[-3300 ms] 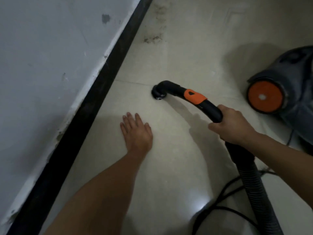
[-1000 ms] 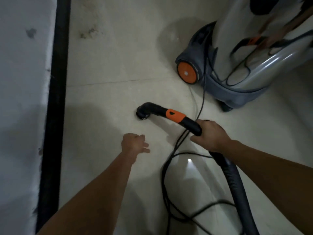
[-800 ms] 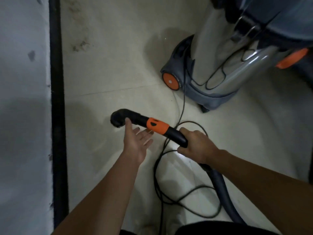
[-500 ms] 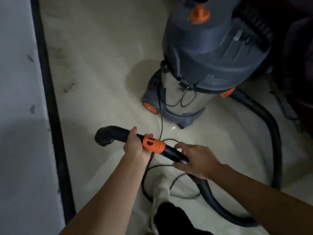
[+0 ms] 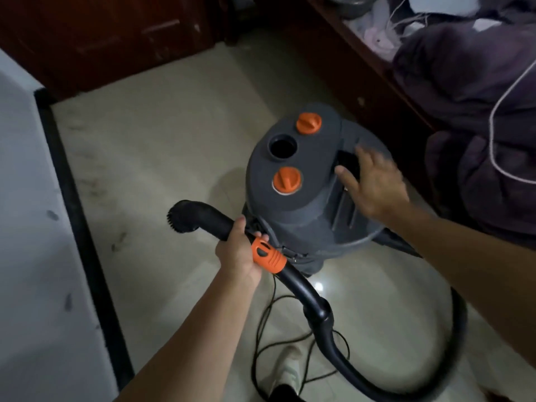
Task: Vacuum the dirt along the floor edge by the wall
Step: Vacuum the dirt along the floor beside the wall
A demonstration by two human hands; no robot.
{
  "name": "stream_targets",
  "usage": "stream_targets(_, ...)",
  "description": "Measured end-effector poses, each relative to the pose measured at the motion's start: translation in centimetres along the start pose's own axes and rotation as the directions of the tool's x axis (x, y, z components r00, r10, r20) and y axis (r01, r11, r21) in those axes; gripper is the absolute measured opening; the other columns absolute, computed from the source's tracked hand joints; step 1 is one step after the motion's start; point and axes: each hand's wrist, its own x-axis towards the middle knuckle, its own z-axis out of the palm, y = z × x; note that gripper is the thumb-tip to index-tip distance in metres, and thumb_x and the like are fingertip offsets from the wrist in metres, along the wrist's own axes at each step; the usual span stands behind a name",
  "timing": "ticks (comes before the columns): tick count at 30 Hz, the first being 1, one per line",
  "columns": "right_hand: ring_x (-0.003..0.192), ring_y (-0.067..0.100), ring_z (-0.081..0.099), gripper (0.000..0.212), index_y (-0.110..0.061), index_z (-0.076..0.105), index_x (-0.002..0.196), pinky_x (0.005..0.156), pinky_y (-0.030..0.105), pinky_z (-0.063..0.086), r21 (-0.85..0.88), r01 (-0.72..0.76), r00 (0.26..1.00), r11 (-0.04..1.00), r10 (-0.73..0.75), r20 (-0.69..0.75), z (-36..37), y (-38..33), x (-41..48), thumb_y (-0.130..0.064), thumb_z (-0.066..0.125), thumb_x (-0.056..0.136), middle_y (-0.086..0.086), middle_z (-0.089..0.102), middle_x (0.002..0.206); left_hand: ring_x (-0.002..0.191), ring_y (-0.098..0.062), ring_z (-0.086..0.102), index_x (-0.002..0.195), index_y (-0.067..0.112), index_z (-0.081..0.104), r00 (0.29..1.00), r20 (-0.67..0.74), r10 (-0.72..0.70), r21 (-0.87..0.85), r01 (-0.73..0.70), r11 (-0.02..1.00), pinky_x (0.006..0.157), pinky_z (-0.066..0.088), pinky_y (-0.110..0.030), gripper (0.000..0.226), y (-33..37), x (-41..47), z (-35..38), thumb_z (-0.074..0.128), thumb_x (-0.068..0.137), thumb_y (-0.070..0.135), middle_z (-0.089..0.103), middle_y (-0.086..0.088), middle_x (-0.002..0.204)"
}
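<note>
Gripping wand (image 5: 208,216): left hand (image 5: 236,253); right hand (image 5: 374,184) shifted to vacuum lid (image 5: 307,204).

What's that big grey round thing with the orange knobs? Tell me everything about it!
It is a drum vacuum cleaner, standing upright on the pale tiled floor. Its dark grey lid looks plastic, with two orange knobs, a round open hole and a dark handle slot. The right hand spreads open over that slot; touching is unclear.

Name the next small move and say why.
Probably close the right hand on the top grip of the canister to shift it. That hand hovers open there, the left hand holds the wand with its brush lifted, and dirt smudges lie by the skirting.
</note>
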Motion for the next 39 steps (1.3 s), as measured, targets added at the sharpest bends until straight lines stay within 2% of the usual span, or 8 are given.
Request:
stream_targets(2,0.132,0.041,0.04,0.073,-0.014,0.026,0.154,0.107,0.051,0.03,-0.026,0.028,0.997,0.999,-0.026,0.071,0.6,0.0,1.2,-0.06,0.03,0.097,0.021,0.042,0.147,0.05,-0.022,0.054,0.081,0.011,0.05,1.0,0.023,0.009,0.025,-0.01,1.0,0.05,0.051,-0.028,0.019,1.3,0.3,0.7,0.062,0.093,0.02,0.05,-0.009,0.061)
stream_targets(8,0.12,0.039,0.048,0.079,-0.023,0.037,0.146,0.097,0.049,0.035,-0.044,0.026,0.997,0.999,-0.023,0.07,0.8,-1.5,2.6,-0.071,0.018,0.086,0.018,0.053,0.132,0.046,-0.021,0.053,0.079,0.009,0.052,1.0,0.009,0.008,0.06,-0.009,0.998,0.044,0.05,-0.028,0.019,4.3,2.1,0.4,0.064,0.091,0.019,0.049,-0.009,0.056)
stream_targets(12,0.119,0.036,0.05,0.082,-0.024,0.036,0.146,0.098,0.046,0.036,-0.087,0.033,0.993,0.996,-0.023,0.119,0.8,-5.0,4.5,-0.073,0.013,0.084,0.016,0.053,0.129,0.05,-0.022,0.054,0.082,0.009,0.052,1.0,-0.005,-0.029,0.087,0.029,0.996,0.056,0.051,-0.032,0.019,6.9,3.7,1.0,0.064,0.091,0.021,0.051,-0.009,0.06)
stream_targets(17,0.121,0.033,0.048,0.068,-0.027,0.033,0.147,0.1,0.044,0.036,-0.128,0.024,0.989,0.992,-0.005,0.145,1.7,-10.0,7.7,-0.068,0.023,0.093,0.011,0.053,0.129,0.045,-0.018,0.054,0.072,0.009,0.051,0.999,-0.036,-0.027,0.115,0.031,0.993,0.051,0.05,-0.027,0.026,11.0,6.4,2.1,0.065,0.091,0.021,0.051,-0.007,0.06)
stream_targets(29,0.118,0.033,0.051,0.073,-0.024,0.033,0.144,0.099,0.044,0.039,-0.191,-0.001,0.987,0.982,0.031,0.156,1.8,-16.4,14.9,-0.072,0.018,0.091,0.013,0.054,0.129,0.051,-0.022,0.058,0.078,0.007,0.058,0.998,-0.061,-0.012,0.186,0.023,0.982,0.057,0.053,-0.032,0.023,20.1,13.1,4.3,0.072,0.085,0.023,0.06,-0.008,0.067)
stream_targets(33,0.117,0.036,0.051,0.071,-0.023,0.035,0.142,0.099,0.045,0.039,-0.172,-0.035,0.989,0.984,0.059,0.135,1.8,-17.4,18.0,-0.071,0.021,0.092,0.015,0.055,0.129,0.06,-0.021,0.058,0.086,0.005,0.057,1.0,0.017,-0.026,0.157,0.023,0.987,0.071,0.057,-0.038,0.023,22.2,14.3,6.2,0.073,0.086,0.022,0.054,-0.008,0.07)
stream_targets(36,0.118,0.037,0.051,0.07,-0.022,0.036,0.141,0.097,0.046,0.038,-0.149,-0.074,0.991,0.986,0.09,0.103,1.8,-18.3,20.8,-0.07,0.023,0.093,0.018,0.054,0.128,0.059,-0.019,0.057,0.092,0.005,0.058,0.994,0.106,0.021,0.146,-0.037,0.989,0.064,0.056,-0.033,0.022,24.2,15.2,7.5,0.072,0.086,0.021,0.053,-0.006,0.068)
stream_targets(39,0.118,0.04,0.05,0.069,-0.021,0.038,0.139,0.095,0.048,0.038,-0.136,-0.1,0.992,0.986,0.109,0.063,1.9,-18.9,23.8,-0.07,0.024,0.093,0.02,0.054,0.128,0.053,-0.018,0.056,0.075,0.009,0.055,0.984,0.167,0.064,0.165,-0.091,0.982,0.054,0.052,-0.028,0.022,25.8,16.4,8.3,0.069,0.088,0.02,0.054,-0.004,0.059)
